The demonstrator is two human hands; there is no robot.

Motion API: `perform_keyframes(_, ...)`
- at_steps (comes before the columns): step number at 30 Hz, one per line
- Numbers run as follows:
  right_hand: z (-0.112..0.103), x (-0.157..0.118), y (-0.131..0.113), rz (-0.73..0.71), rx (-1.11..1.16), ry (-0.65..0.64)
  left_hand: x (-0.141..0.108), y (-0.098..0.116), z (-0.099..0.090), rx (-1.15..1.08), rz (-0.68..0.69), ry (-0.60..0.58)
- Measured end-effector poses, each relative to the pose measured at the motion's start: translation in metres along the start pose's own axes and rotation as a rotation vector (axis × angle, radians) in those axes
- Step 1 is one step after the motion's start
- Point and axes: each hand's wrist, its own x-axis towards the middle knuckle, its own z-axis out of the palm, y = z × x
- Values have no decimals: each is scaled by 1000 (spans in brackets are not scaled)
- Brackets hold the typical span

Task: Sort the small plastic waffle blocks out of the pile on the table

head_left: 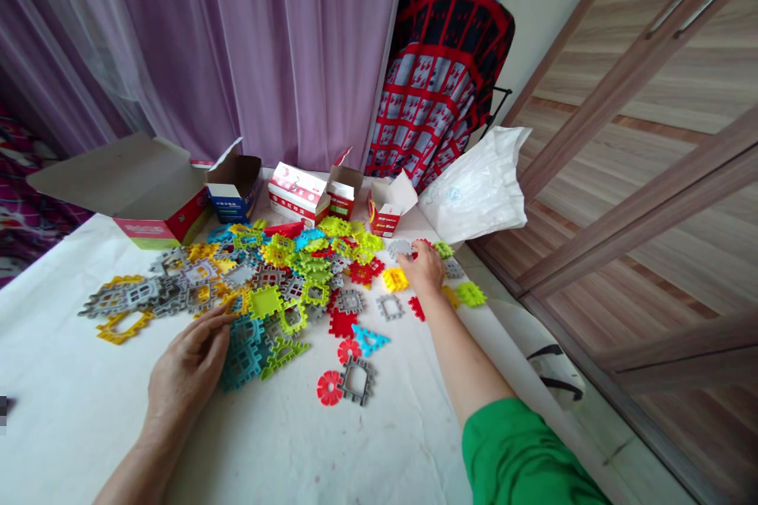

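My left hand (189, 355) rests at the left front of the heap, its fingers stretched forward and loosely together. Their tips touch or nearly touch a yellow interlocking plastic piece (238, 302); teal pieces (242, 355) lie just right of the palm. At the right end of the heap, my right hand (425, 267) reaches down with thumb and fingers closed at the edge of a light grey interlocking plastic piece (399, 249). Beside it are a yellow piece (395, 279) and a red piece (417, 308). Part of what lies under the right fingers is hidden.
Open boxes stand along the back: a large red one (171, 225), a blue one (233, 205) and several small red-and-white ones (299, 197). A white bag (479, 185) sits at the back right. Nearer lie a dark grey frame piece (357, 381) and a red disc (329, 388).
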Motion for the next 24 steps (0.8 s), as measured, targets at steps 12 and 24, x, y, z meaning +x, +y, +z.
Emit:
perform_keyframes(12, -7, 4, -10, -10, -175, -106, -1, 0, 0, 10, -13, -9)
perform_keyframes(24, -8, 5, -13, -20, -297, -177, 0, 1, -1, 25, -35, -3)
